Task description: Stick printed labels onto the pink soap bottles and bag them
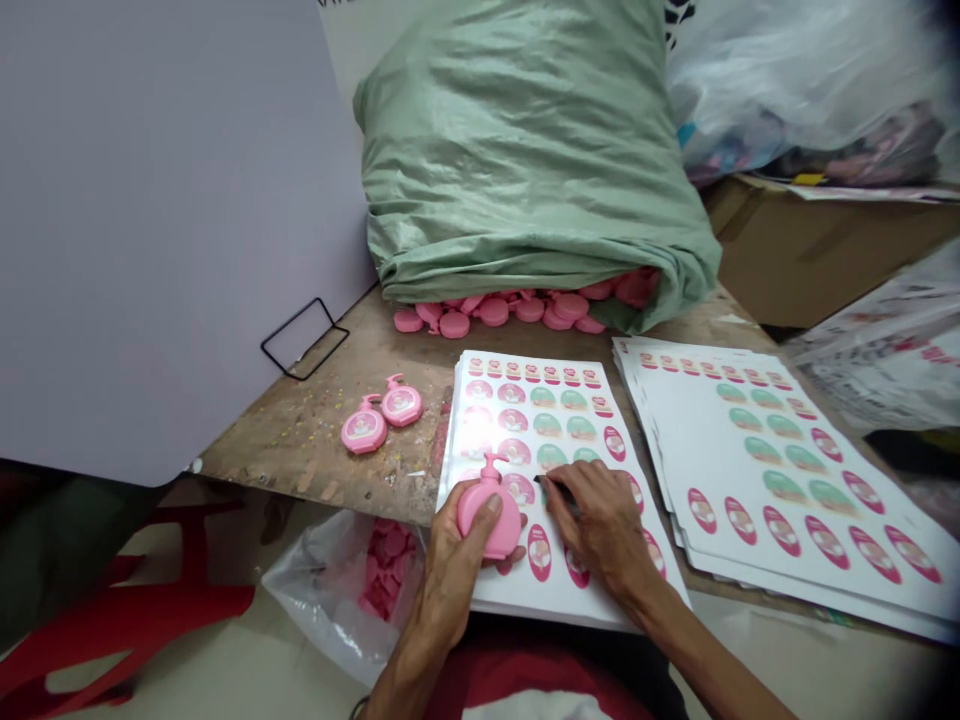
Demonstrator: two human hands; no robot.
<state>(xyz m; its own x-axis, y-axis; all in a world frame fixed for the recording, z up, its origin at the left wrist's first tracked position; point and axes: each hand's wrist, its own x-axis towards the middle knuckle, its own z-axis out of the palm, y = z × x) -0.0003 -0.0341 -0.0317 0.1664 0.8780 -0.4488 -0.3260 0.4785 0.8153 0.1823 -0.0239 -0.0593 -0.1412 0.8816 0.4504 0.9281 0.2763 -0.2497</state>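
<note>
My left hand (454, 560) is closed round a pink toy pump bottle (491, 520), its thumb across the front, where no label shows. Beneath it lies a stack of sticker sheets (480, 592) printed with pink and green ovals. My right hand (600, 520) rests on the top sheet with the fingers pinched on a small dark, thin tool (540, 479); most of it is hidden. The tool's tip is by a pink oval sticker (519, 489). To the left, two labelled pink pump bottles (364, 428) lie on the wooden table (300, 440).
A green sack (525, 150) stands at the back, with several pink bottles (493, 311) spilling from its mouth. More sticker sheets (675, 420), partly used, lie at right. A black wire stand (305, 340) is at left. Below the table edge hangs a clear bag (322, 590) of pink pieces.
</note>
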